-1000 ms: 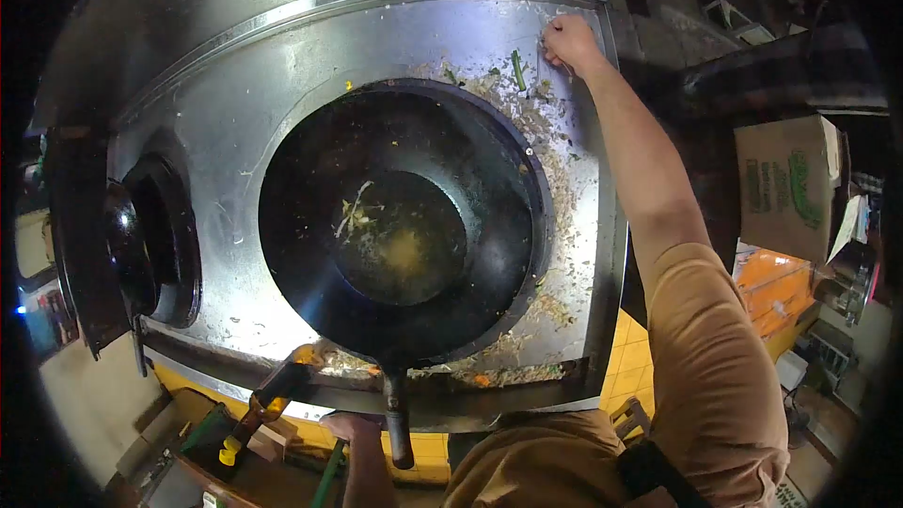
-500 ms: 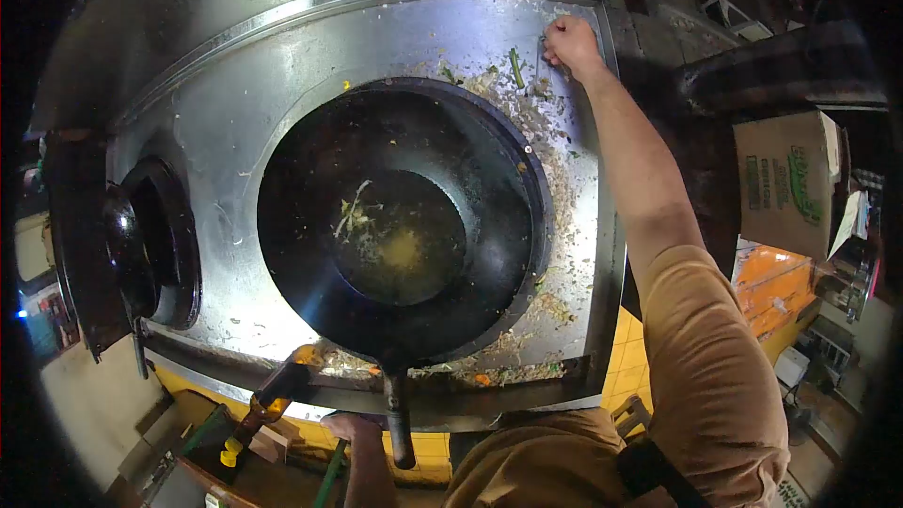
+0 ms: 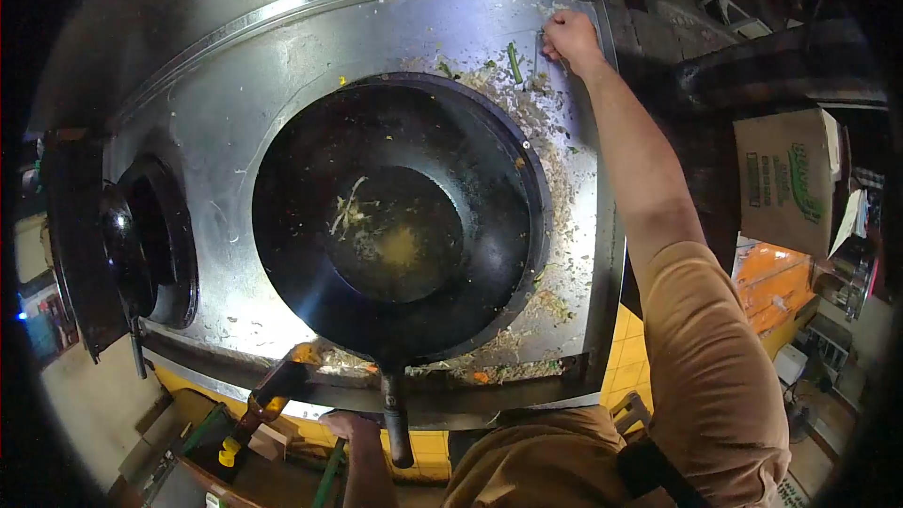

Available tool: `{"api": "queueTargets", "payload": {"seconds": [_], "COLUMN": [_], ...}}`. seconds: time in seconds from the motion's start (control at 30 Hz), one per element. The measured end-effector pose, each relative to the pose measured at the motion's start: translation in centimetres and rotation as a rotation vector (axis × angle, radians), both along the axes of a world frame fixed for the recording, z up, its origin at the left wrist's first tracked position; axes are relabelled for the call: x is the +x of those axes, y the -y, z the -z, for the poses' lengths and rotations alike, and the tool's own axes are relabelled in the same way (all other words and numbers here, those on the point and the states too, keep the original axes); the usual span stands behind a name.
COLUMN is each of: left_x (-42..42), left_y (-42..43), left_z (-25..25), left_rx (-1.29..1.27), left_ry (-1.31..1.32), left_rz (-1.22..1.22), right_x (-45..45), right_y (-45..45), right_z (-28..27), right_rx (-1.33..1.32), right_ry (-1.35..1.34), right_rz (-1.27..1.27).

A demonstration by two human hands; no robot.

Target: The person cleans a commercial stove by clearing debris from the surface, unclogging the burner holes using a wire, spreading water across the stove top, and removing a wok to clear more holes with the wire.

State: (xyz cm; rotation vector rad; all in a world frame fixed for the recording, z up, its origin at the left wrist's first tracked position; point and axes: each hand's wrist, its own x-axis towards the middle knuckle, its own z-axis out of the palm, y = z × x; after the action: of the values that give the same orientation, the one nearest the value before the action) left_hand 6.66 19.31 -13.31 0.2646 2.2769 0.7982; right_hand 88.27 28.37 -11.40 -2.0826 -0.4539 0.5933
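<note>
My right hand (image 3: 570, 37) is closed at the back right corner of the steel stove top (image 3: 216, 132), its fingers around something thin that I cannot make out. Left of it lie a green vegetable piece (image 3: 514, 64) and scattered food scraps (image 3: 531, 113). A big black wok (image 3: 301, 198) rests over the burner, handle toward me, with murky liquid and pale shreds (image 3: 350, 212) at its bottom. Below the front edge, left of the wok handle (image 3: 397, 419), is my left hand (image 3: 346, 425); the edge hides its fingers.
A second dark wok (image 3: 122, 245) stands at the far left. Bottles with a yellow cap (image 3: 229, 452) are near the front edge. On the right are a cardboard box (image 3: 785, 179) and an orange box (image 3: 771, 282). Yellow tiles (image 3: 625, 357) show below.
The view has shifted slightly, so the wok appears a little further left and up. My right hand stays closed at the same corner.
</note>
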Motion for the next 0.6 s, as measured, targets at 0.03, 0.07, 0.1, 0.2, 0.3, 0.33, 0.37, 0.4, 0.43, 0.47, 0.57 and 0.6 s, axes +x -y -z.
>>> {"api": "queueTargets", "payload": {"seconds": [0.03, 0.07, 0.1, 0.2, 0.3, 0.33, 0.37, 0.4, 0.43, 0.47, 0.57, 0.6], "left_x": [-0.01, 0.01, 0.00, 0.06, 0.02, -0.03, -0.02, -0.07, -0.07, 0.00, -0.09, -0.13], "left_y": [-0.01, -0.05, -0.01, -0.02, -0.03, 0.02, 0.02, 0.01, 0.04, 0.06, 0.05, 0.09], "left_z": [-0.01, 0.05, 0.01, -0.02, -0.07, -0.11, -0.05, -0.11, -0.12, -0.03, -0.04, -0.10], "left_rx": [-0.001, 0.003, 0.001, 0.000, 0.000, 0.002, 0.003, 0.005, 0.004, 0.004, 0.006, 0.007], "left_ry": [-0.002, -0.006, -0.003, -0.008, -0.011, -0.012, -0.014, -0.016, -0.015, -0.017, -0.016, -0.017], "left_rz": [0.000, 0.001, 0.006, 0.007, 0.012, 0.009, 0.012, 0.011, 0.013, 0.014, 0.019, 0.020], "right_x": [-0.12, -0.23, -0.28, -0.35, -0.28, -0.15, -0.01, 0.02, 0.04, 0.07, 0.29, 0.37], "right_y": [-0.02, -0.02, -0.05, -0.17, -0.06, -0.07, -0.10, -0.13, -0.11, -0.11, -0.15, -0.16], "right_z": [-0.13, -0.28, -0.34, -0.50, -0.34, -0.16, 0.00, 0.01, 0.00, -0.02, 0.20, 0.48], "right_rx": [0.000, -0.001, -0.002, -0.002, 0.030, 0.031, 0.039, 0.047, 0.048, 0.048, 0.059, 0.067], "right_ry": [-0.001, -0.011, -0.022, -0.023, -0.040, -0.040, -0.039, -0.038, -0.038, -0.042, -0.037, -0.029], "right_rz": [0.001, 0.017, 0.033, 0.043, 0.049, 0.049, 0.040, 0.032, 0.032, 0.031, 0.027, 0.024]}}
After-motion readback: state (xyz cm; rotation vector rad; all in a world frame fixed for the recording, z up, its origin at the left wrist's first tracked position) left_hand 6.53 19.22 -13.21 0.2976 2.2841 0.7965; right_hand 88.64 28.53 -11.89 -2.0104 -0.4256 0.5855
